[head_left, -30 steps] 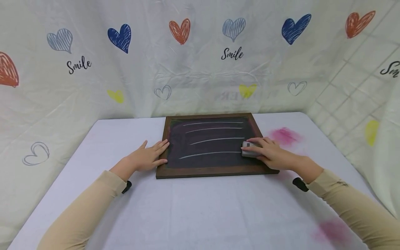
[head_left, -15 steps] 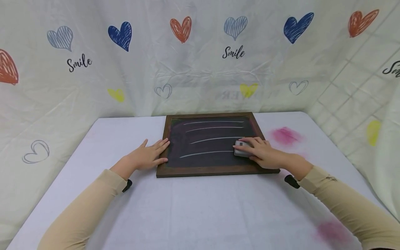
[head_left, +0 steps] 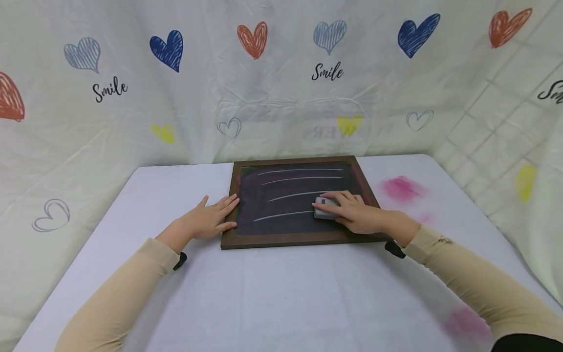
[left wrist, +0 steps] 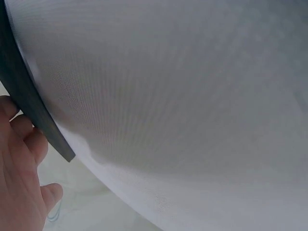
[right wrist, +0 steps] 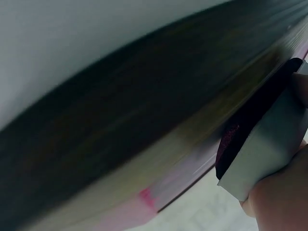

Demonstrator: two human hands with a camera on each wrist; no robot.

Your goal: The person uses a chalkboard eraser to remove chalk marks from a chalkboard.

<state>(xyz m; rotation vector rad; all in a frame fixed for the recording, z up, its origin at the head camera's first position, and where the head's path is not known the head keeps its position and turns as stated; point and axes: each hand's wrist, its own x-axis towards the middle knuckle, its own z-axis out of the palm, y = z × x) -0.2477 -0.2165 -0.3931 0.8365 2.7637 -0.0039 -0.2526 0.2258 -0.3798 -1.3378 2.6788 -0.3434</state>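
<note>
A small chalkboard with a brown wooden frame lies on the table, several white chalk lines curving across its dark surface. My right hand grips a grey chalkboard eraser at the left end of the lowest line's hidden stretch, thumb below and fingers over its top. In the right wrist view, the eraser shows a dark felt pad facing the board. Fingers spread, my left hand rests on the frame's left edge. The left wrist view has the fingers touching that frame.
A white cloth covers the table. Pink powder smudges mark it right of the board and near the front right. Behind stands a white curtain printed with hearts and words. A black object juts in at the lower right.
My right hand has slid the eraser leftward across the board, and the lowest chalk line's visible right end is now shorter. My left hand stays on the frame's left edge.
</note>
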